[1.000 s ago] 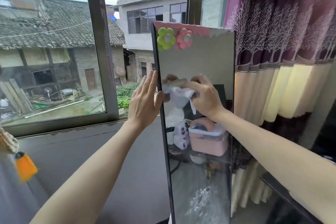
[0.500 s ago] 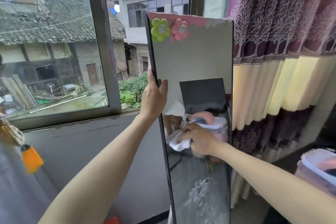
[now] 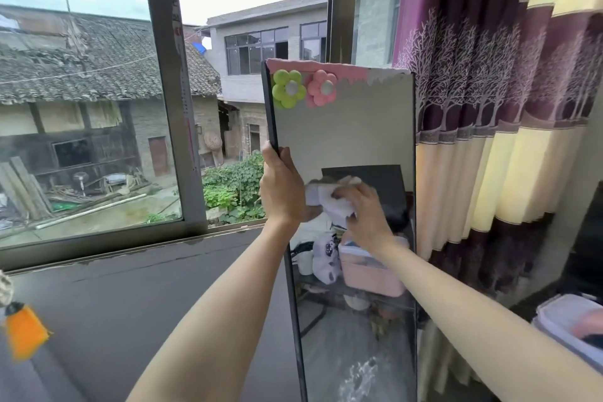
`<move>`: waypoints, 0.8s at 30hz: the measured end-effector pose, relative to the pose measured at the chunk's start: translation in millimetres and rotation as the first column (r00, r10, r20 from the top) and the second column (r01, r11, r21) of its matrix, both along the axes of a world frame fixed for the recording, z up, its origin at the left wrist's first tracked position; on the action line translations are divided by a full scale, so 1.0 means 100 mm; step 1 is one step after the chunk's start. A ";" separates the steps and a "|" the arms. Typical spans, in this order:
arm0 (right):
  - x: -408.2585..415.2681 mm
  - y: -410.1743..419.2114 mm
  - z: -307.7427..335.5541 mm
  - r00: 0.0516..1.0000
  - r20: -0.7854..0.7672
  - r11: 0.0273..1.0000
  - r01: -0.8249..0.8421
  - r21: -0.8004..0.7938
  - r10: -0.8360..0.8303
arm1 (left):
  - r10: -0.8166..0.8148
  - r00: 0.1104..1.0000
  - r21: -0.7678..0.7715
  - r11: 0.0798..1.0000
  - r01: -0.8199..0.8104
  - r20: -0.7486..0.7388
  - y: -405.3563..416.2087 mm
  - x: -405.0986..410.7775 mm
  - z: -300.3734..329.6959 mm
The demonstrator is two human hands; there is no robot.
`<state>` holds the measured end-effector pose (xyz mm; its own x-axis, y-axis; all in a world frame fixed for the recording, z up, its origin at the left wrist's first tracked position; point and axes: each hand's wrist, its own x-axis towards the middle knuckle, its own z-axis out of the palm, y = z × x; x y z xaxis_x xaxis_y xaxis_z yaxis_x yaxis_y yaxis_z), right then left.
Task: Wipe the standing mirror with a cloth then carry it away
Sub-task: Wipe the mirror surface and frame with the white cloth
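1. The tall mirror (image 3: 346, 140) stands upright in front of the window (image 3: 98, 108), with the curtain (image 3: 489, 108) at its 3 o'clock.
2. The left hand (image 3: 280, 189) grips the mirror's left edge, fingers curled round the dark frame.
3. The right hand (image 3: 362, 209) presses a white cloth (image 3: 329, 202) on the glass, fingers bent over it.
4. A green flower (image 3: 288, 88) and a pink flower (image 3: 321, 88) sit at the mirror's 11 o'clock corner.

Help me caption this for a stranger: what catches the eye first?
A tall mirror stands mid-frame by the window, a green flower and a pink flower stuck at its top. The left hand grips its left edge while the right hand presses a white cloth on the glass.
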<state>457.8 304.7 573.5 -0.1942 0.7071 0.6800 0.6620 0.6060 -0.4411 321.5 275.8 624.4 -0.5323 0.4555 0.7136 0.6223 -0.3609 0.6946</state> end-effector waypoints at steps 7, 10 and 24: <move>0.49 -0.09 -0.78 0.865 0.422 0.839 0.002 -0.544 0.271 | 0.035 0.999 0.034 0.999 -0.036 0.033 0.06 -0.06 -0.04; 0.52 0.01 -0.49 0.879 0.465 0.915 0.098 -0.392 0.105 | 0.041 0.998 0.050 0.998 -0.043 0.039 0.08 -0.08 -0.03; 0.30 0.38 -0.13 0.998 -0.048 0.972 0.014 -0.234 -0.026 | 0.063 0.998 0.090 0.994 -0.065 0.031 0.10 -0.13 -0.07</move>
